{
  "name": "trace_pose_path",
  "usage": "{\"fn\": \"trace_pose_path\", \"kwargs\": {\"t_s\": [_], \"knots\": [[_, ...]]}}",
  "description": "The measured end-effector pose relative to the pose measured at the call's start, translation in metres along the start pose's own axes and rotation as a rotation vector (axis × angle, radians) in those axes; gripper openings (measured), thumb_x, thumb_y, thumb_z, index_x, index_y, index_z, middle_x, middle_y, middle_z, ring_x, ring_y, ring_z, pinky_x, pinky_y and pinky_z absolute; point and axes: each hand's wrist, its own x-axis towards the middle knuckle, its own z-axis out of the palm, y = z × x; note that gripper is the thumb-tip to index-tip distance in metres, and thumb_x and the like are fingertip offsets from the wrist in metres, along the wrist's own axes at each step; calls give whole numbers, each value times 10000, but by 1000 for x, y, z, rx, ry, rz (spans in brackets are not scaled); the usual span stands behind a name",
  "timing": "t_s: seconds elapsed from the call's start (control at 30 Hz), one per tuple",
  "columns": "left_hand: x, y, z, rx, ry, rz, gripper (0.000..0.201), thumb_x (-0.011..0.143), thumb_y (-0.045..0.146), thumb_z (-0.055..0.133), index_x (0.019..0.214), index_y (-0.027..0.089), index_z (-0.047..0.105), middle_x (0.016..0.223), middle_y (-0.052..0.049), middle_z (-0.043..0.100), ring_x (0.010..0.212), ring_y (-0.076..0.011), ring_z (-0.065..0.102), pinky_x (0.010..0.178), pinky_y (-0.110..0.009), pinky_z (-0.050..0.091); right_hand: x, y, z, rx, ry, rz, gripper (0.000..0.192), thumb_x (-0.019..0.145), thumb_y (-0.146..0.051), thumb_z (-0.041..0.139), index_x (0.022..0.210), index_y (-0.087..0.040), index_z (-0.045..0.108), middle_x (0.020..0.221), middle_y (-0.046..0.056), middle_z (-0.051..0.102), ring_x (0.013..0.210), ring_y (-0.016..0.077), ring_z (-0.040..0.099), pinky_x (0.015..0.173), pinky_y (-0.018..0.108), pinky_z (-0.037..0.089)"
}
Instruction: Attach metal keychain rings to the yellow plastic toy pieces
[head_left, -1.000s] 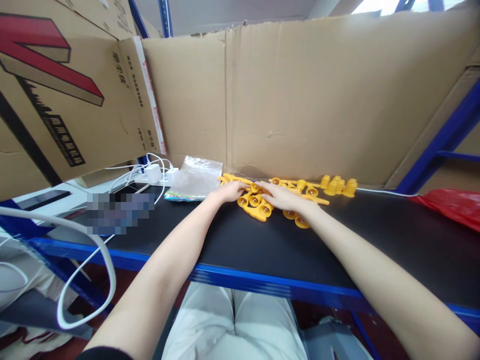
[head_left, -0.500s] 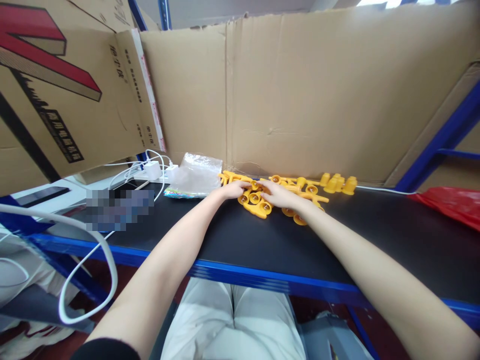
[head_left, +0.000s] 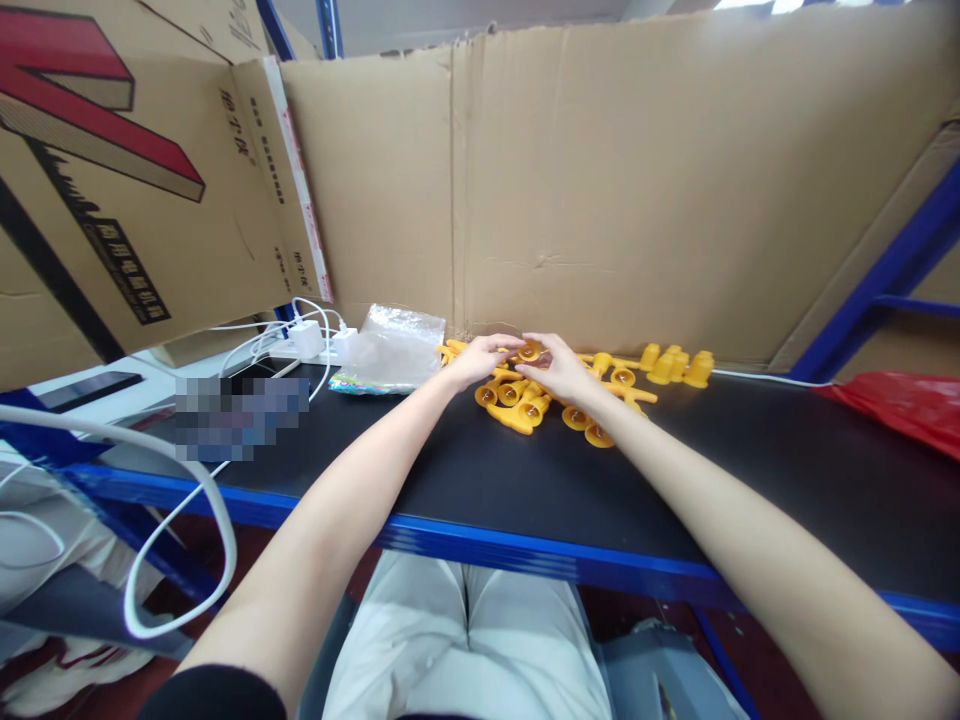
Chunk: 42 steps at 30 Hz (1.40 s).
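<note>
A yellow cup (head_left: 529, 351) is between the two hands, over scattered yellow pieces (head_left: 514, 418) on the black counter (head_left: 495, 485). The right hand (head_left: 561, 372), partly curled, has it between thumb and fingers. The left hand (head_left: 478, 362) is half-open, fingertips at its left edge; whether they grip is unclear. A plastic bag (head_left: 397, 350) lies further left.

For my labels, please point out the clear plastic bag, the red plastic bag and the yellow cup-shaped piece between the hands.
Clear plastic bag (head_left: 397, 348), head view: middle of its front.
Red plastic bag (head_left: 905, 404), head view: its visible middle.
Yellow cup-shaped piece (head_left: 529, 351), head view: its open mouth.
</note>
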Motion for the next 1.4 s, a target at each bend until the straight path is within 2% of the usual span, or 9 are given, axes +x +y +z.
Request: {"fn": "trace_pose_path", "kwargs": {"t_s": [0.17,0.33,0.43,0.57,0.7,0.83,0.97,1.2,1.4], "knots": [[1,2,5,175,57,49,454,816,6,360,1192,129,584,1219,-107,617,1156,-167,556,1027,-365,425,0,-8,-5,-148,121,-101,239,692,-215,606,918,-206,527,967,68,556,892,212,560,787,380,485],[-5,-11,0,726,236,139,543,803,62,477,1329,195,460,1509,-120,275,1395,-302,228,1100,-510,284,1,-14,-11,-70,187,-97,220,721,-239,553,913,-209,451,973,62,546,796,163,549,719,320,472],[-9,-17,-8,818,275,66,540,863,171,485,1387,238,375,1536,-132,193,1346,-337,323,1038,-523,355,3,-14,-11,78,175,-70,234,762,-325,557,921,-220,421,958,39,555,668,115,527,643,285,463],[-10,-22,-20,819,322,85,457,897,231,460,1353,215,425,1485,-132,323,1223,-269,492,995,-406,425,5,-12,-8,144,151,-50,277,761,-371,579,928,-231,408,921,27,557,693,124,539,633,275,461],[-11,-22,-23,808,198,89,382,900,243,447,1274,209,520,1262,-74,594,1125,-232,573,969,-356,442,2,-13,-14,-3,158,-202,210,803,-340,535,929,-227,409,983,60,544,831,161,549,748,318,471],[-13,-24,-21,794,94,81,437,906,320,440,1336,240,465,1259,-56,602,1101,-230,589,934,-343,456,-2,-17,-24,-218,44,-480,76,842,-243,481,888,-222,424,1013,98,526,966,202,524,868,377,444],[-11,-28,-22,805,59,105,405,920,318,407,1311,242,485,1254,-65,590,1098,-211,581,928,-323,451,-3,-16,-26,-366,-104,-594,62,858,-176,418,861,-223,457,1066,120,527,998,221,514,881,403,438],[-12,-24,-21,847,101,52,324,853,287,499,1166,210,515,1129,-86,574,1023,-225,577,859,-336,467,-2,-10,-25,-559,-139,-574,177,877,-195,400,1017,-187,507,1160,144,546,1034,239,524,858,382,419],[-15,-4,-13,1000,151,94,277,862,339,499,1116,228,499,1132,-65,547,973,-207,589,749,-292,462,-5,-5,-26,-769,-170,-325,312,901,-314,416,1147,-156,523,1047,120,652,967,265,577,876,413,333]]}}
